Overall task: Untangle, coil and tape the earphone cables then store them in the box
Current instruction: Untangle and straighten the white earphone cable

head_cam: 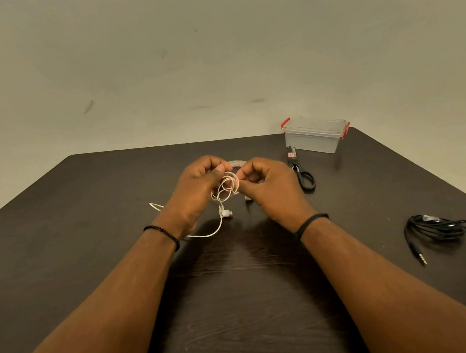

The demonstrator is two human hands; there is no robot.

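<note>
Near the scissors [301, 173], left hand [197, 187] and right hand [270, 189] pinch the tangled white earphone cable [225, 191] above the table [82, 229].

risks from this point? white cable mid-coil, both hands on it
1. The white earphone cable has a loose tail trailing under the left hand; it may snag or re-tangle the loops.
2. The right hand must let go to reach the tape roll behind the hands, so the coil may spring open.
3. The box looks lidded, needing a free hand.
</note>
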